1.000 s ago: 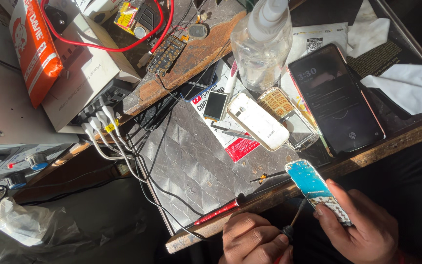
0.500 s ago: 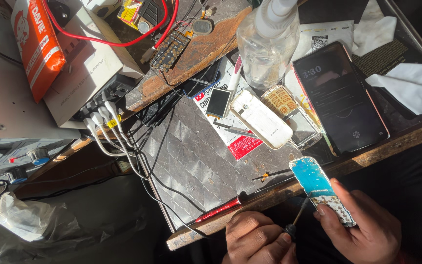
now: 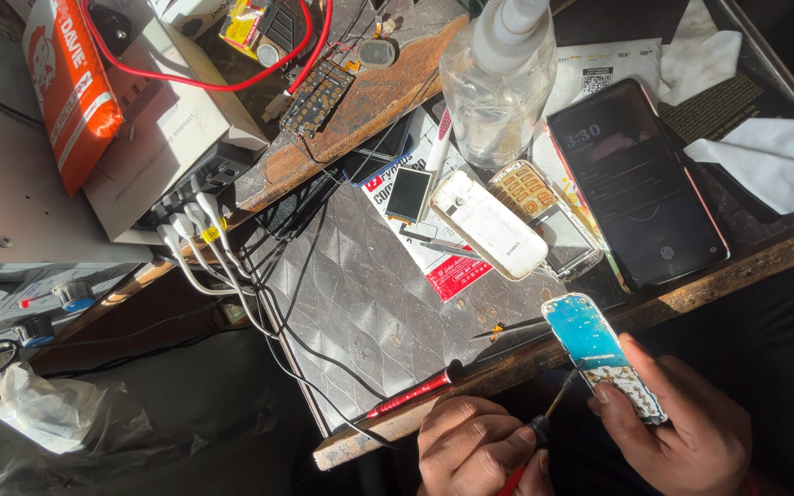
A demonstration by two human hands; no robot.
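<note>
A small blue phone board (image 3: 602, 363) is held in the right hand (image 3: 682, 432), just past the table edge (image 3: 507, 367). A screwdriver (image 3: 544, 421), gripped by the left hand (image 3: 475, 450), touches it.

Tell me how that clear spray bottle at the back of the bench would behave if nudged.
The spray bottle is tall with a narrow pump top, so it probably tips easily. Its thin clear plastic looks light and likely dents. Lying down, its round body could roll toward the black phone.
</note>
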